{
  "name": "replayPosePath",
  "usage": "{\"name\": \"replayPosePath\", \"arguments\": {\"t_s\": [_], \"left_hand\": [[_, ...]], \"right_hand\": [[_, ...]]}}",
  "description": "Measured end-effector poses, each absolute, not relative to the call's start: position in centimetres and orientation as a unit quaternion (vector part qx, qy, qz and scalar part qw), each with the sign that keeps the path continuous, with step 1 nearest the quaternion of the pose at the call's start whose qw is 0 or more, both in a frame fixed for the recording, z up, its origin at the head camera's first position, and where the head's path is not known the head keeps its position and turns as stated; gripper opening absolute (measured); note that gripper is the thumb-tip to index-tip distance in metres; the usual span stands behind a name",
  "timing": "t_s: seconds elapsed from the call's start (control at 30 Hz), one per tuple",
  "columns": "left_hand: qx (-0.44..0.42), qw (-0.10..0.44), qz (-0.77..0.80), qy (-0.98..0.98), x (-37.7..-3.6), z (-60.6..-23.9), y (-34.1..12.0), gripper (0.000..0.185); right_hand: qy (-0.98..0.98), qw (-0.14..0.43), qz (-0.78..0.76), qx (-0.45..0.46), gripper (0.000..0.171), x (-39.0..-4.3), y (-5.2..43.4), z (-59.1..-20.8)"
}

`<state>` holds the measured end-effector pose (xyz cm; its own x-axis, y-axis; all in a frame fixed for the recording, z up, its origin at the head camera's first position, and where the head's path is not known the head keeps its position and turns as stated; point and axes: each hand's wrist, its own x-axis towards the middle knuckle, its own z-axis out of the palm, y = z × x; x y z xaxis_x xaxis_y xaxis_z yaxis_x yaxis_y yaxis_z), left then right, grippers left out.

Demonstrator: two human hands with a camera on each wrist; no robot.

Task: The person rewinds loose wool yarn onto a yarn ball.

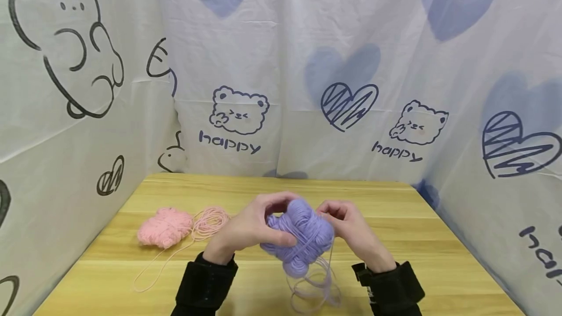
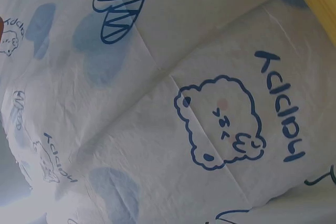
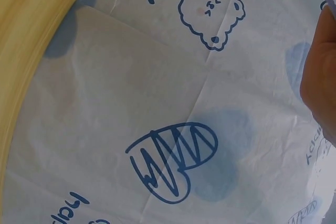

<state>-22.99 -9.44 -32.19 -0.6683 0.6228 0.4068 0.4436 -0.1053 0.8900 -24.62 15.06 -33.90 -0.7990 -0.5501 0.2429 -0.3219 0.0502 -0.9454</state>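
A: Head view gave us the whole picture: the purple yarn ball was up off the wooden table, held between both hands.

B: We saw the left hand wrapped round the ball's left side, fingers curled over the top and thumb across the front, a firm grip.

A: And the right hand sat at the ball's right side, fingertips pinched in at its upper edge. Whether it pinched a strand or the ball itself, we couldn't tell.

B: Loose purple loops hung below the ball, down onto the table.

A: Left of the ball, we spotted the pink yarn lying on the table, well apart, with its pink strand trailing towards us.

B: The wrist views offered only the printed cloth behind the ball.
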Motion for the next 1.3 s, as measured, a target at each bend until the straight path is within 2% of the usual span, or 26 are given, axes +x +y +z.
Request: {"name": "replayPosePath", "arguments": {"t_s": [0.27, 0.8, 1.0, 1.3], "left_hand": [[0.394, 0.03, 0.568, 0.722, -23.2, -32.4, -9.3, 0.052], [0.286, -0.085, 0.54, 0.787, -23.6, -32.5, -8.5, 0.049], [0.22, -0.121, 0.603, 0.757, -23.7, -32.4, -8.2, 0.052], [0.198, -0.132, 0.698, 0.675, -23.4, -32.2, -8.1, 0.049]], "right_hand": [[0.705, 0.077, -0.653, -0.267, 0.012, -24.3, 14.7, -33.5], [0.713, -0.027, -0.609, -0.347, 0.014, -23.9, 14.7, -33.4], [0.724, -0.024, -0.59, -0.357, 0.015, -23.8, 14.4, -33.4], [0.745, 0.021, -0.564, -0.356, 0.019, -23.8, 13.7, -33.8]]}}
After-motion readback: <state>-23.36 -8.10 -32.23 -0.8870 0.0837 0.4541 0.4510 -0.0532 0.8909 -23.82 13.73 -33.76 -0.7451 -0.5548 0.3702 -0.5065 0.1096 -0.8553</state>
